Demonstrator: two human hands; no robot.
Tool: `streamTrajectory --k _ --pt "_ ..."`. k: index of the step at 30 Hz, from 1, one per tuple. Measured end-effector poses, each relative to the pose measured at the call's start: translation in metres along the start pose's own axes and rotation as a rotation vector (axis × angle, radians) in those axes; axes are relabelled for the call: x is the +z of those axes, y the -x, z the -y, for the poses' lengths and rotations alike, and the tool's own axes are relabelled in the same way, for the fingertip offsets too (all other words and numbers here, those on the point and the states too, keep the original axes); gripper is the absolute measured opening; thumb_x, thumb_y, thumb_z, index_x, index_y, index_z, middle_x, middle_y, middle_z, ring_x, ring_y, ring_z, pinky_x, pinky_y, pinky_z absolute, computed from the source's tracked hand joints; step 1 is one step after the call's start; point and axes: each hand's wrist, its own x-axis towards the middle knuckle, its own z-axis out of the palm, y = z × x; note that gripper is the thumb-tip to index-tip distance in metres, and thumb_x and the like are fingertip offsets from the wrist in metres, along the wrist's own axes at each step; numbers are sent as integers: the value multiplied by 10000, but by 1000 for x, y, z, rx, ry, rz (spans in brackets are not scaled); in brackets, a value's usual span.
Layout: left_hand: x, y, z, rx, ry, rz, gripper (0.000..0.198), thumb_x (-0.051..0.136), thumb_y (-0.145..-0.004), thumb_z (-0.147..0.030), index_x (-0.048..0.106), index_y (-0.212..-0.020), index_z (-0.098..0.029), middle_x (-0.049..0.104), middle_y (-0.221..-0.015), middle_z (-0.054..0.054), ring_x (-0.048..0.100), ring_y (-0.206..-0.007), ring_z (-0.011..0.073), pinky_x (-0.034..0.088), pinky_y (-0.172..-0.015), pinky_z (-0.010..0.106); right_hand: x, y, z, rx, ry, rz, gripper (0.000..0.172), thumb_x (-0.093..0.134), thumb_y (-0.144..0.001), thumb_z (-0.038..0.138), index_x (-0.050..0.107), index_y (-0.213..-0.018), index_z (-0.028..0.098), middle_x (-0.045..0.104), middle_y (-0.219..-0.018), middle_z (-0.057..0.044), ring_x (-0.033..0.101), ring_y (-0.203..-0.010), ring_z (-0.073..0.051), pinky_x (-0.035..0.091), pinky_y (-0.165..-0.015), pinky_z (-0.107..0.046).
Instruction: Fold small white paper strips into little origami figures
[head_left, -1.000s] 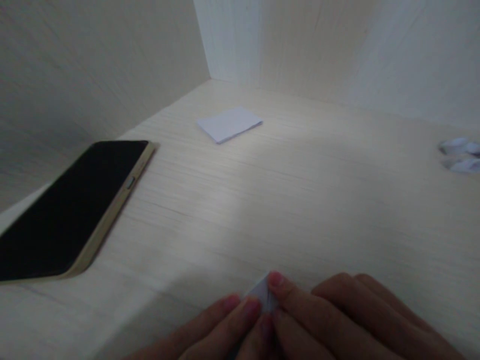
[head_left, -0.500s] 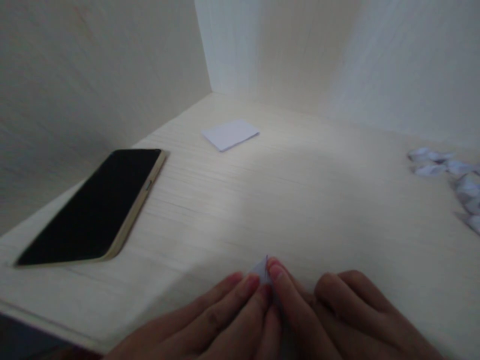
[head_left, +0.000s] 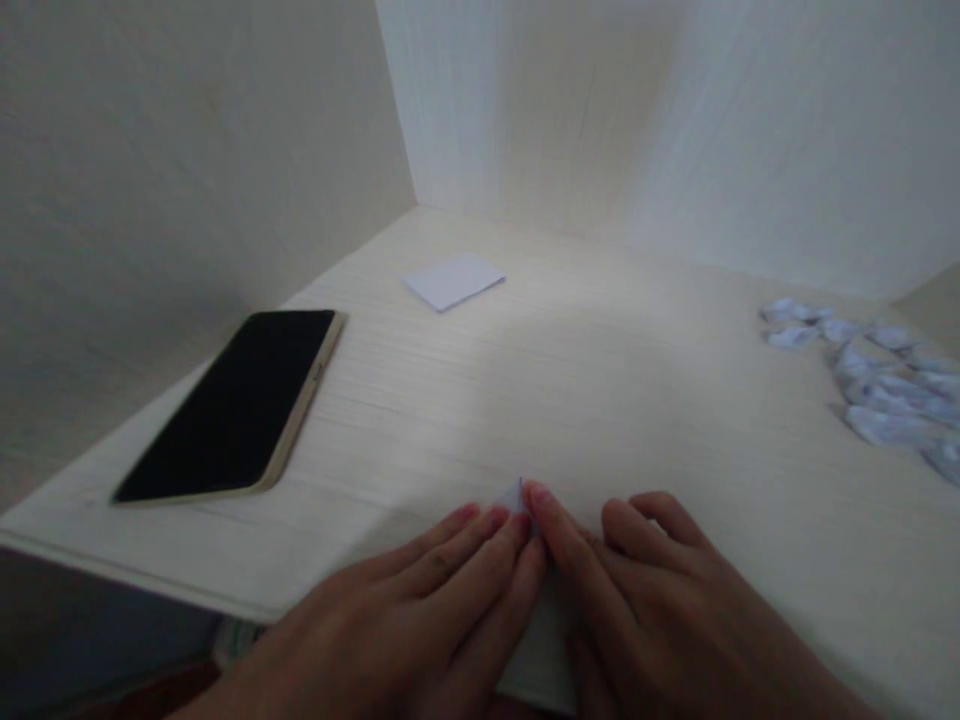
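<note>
Near the front edge of the table, a small piece of folded white paper [head_left: 514, 496] shows only its pointed tip; my fingers cover the rest. My left hand [head_left: 427, 600] presses on it from the left, its fingers held together and its thumb tucked beside them. From the right, my right hand [head_left: 637, 580] pinches the same paper, its index fingertip at the paper's tip and its other fingers curled back. The fingertips of both hands touch or nearly touch.
A black-screened phone [head_left: 232, 405] in a pale case lies on the left. Farther back is a flat folded white paper [head_left: 454, 281]. Several crumpled or twisted white paper pieces [head_left: 885, 385] are clustered at right. Pale walls [head_left: 570, 120] enclose the table [head_left: 390, 400].
The camera view has shifted, bringing more of the paper pieces at right and the table's front edge into sight. Both hands stay on the small paper, with the right index finger still at its tip.
</note>
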Motion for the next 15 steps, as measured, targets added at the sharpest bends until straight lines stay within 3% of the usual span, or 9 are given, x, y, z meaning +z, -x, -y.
streamTrajectory --k 2,5,11,15 --pt "-6 -11 -5 27 -25 4 522 584 -1008 -221 520 -1507 -82 673 -1480 145 631 -1383 241 510 -1181 305 -2 6 5 27 12 12 490 468 -985 184 569 -1420 -17 825 -1136 -127 669 -890 -266 465 -856 -440" --pt "-13 -23 -11 38 -53 16 399 549 -1027 -237 611 -1386 -76 737 -1366 165 700 -1276 260 548 -1136 328 -8 18 13 71 15 45 584 524 -905 150 536 -1465 -14 817 -1162 -123 669 -904 -270 466 -858 -443" --pt "-12 -23 -14 -24 -73 12 466 638 -995 -351 623 -1385 -96 719 -1374 207 733 -1199 338 616 -1019 426 -24 35 22 171 -46 109 630 546 -891 153 516 -1503 7 782 -1222 -158 654 -942 -287 458 -926 -469" --pt "-14 -28 -1 -103 51 59 509 652 -985 -350 598 -1463 -184 722 -1385 169 760 -1127 344 633 -914 453 -21 35 26 280 -119 142 604 518 -969 218 503 -1550 52 772 -1092 -168 627 -944 -313 439 -937 -508"
